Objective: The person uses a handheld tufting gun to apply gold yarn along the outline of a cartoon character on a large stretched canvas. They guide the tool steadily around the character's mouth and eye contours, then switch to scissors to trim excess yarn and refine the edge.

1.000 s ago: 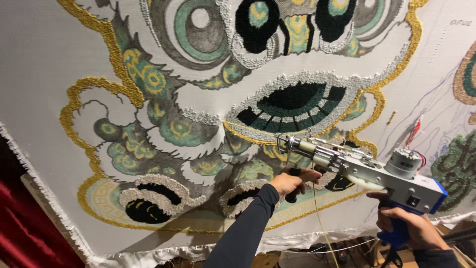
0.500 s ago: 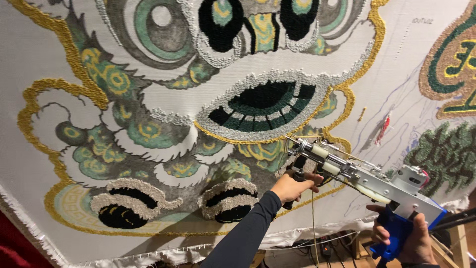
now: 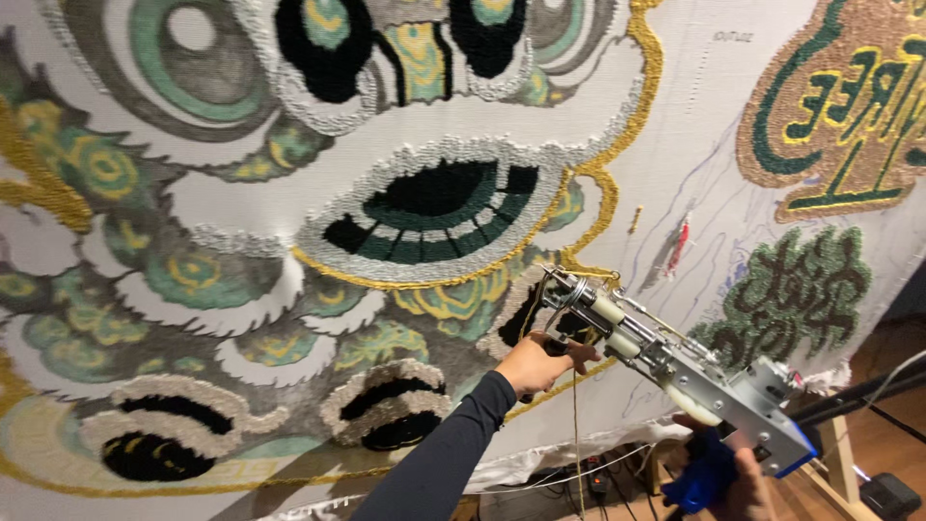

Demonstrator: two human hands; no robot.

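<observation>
While both hands (image 3: 540,362) (image 3: 738,487) stay clenched on the tufting gun (image 3: 675,371), its tip nearer the gold outline (image 3: 603,207).

Tufting gun (image 3: 666,371) between both hands, tip against stretched cloth (image 3: 694,145).

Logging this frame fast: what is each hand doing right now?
Left hand: closed on the front grip of the tufting gun.
Right hand: closed on the gun's blue rear handle.
</observation>
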